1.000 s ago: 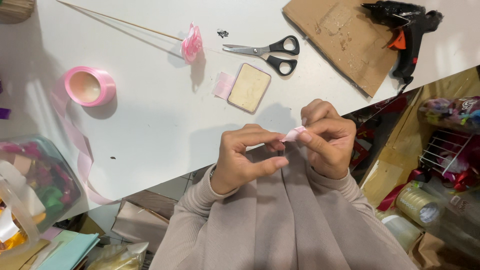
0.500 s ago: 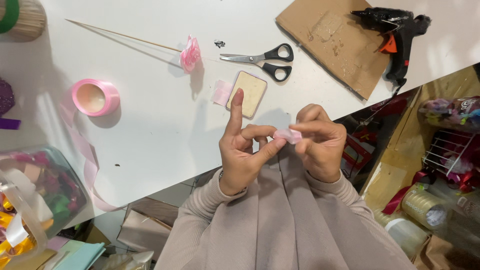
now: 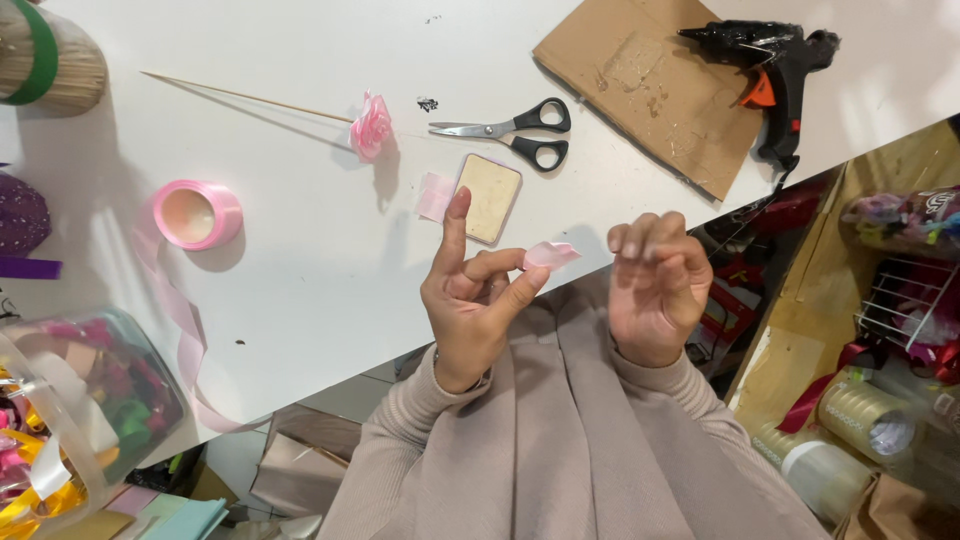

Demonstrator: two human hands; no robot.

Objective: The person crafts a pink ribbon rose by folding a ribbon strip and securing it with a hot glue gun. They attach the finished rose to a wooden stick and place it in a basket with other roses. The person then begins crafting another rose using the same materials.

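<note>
My left hand (image 3: 474, 300) pinches a small folded piece of pink ribbon (image 3: 549, 255) between thumb and middle finger, with the index finger pointing up. My right hand (image 3: 655, 285) hovers just right of the ribbon, fingers curled and holding nothing. Both hands are over my lap at the white table's (image 3: 300, 300) near edge. On the table lie a pink ribbon rose on a thin wooden stick (image 3: 371, 125), a pink ribbon roll (image 3: 196, 213) with a loose tail, and cut pink ribbon squares (image 3: 435, 196).
Black-handled scissors (image 3: 515, 130), a small tan wooden block (image 3: 489, 197), a cardboard sheet (image 3: 650, 85) and a black glue gun (image 3: 775, 70) lie at the back. A clear container of coloured ribbons (image 3: 70, 390) stands at left. Tape rolls and clutter sit at right.
My right hand has let go of the ribbon piece and pulled slightly away to the right. The left hand alone keeps the piece.
</note>
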